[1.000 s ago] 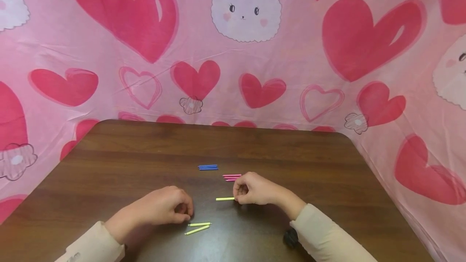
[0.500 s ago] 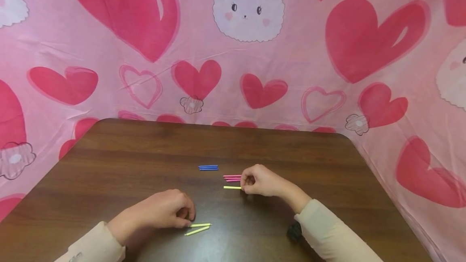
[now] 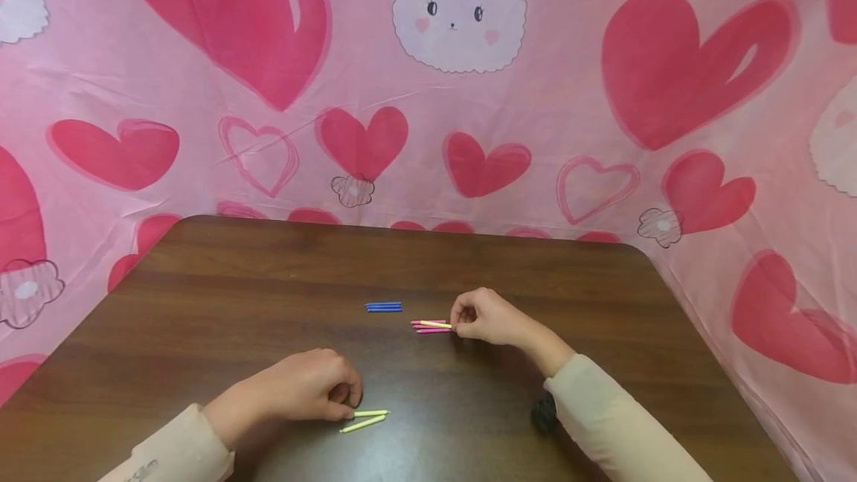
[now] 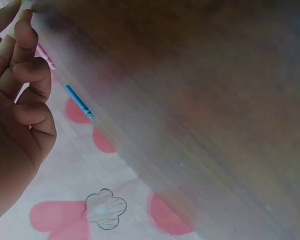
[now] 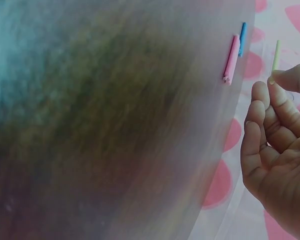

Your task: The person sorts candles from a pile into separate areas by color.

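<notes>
My right hand pinches the end of a yellow stick between thumb and forefinger and holds it just over a small bunch of pink sticks lying on the brown table. The right wrist view shows the same yellow stick at the fingertips, with the pink sticks and blue sticks beyond it. My left hand rests curled on the table and pinches the left end of another yellow stick. A third yellow stick lies just below it.
A pair of blue sticks lies mid-table, left of the pink ones. A small black object sits by my right sleeve. Pink cloth with hearts and bunnies hangs behind and around the table.
My right hand has carried its yellow stick away from me, from the table's middle up onto the pink sticks. The left hand has shifted slightly toward the near yellow stick's end.
</notes>
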A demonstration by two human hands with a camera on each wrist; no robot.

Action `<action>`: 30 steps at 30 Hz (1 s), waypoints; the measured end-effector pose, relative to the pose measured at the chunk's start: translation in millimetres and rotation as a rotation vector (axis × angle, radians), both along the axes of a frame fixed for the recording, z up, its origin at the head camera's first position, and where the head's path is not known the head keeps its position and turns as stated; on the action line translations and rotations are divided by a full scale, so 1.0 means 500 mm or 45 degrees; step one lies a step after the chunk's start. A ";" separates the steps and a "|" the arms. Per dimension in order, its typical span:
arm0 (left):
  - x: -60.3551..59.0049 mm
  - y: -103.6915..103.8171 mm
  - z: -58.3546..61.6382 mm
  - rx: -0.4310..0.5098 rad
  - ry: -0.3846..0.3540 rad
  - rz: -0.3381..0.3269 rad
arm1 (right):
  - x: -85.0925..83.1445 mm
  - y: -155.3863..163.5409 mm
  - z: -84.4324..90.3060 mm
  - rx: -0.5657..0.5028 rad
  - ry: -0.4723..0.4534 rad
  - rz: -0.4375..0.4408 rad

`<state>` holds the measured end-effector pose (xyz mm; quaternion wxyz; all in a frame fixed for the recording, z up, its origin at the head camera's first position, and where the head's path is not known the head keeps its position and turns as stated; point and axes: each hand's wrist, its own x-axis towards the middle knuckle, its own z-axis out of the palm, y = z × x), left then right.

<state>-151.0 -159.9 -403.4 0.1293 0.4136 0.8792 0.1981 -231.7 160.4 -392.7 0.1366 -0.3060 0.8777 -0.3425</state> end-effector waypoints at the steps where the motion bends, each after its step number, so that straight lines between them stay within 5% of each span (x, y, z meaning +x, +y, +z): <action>1: 0.000 0.000 0.000 -0.003 0.004 0.001 | -0.002 0.000 0.000 0.001 0.003 -0.004; 30: 0.002 0.006 0.003 -0.011 -0.008 -0.005 | -0.059 -0.006 -0.026 0.025 0.035 -0.107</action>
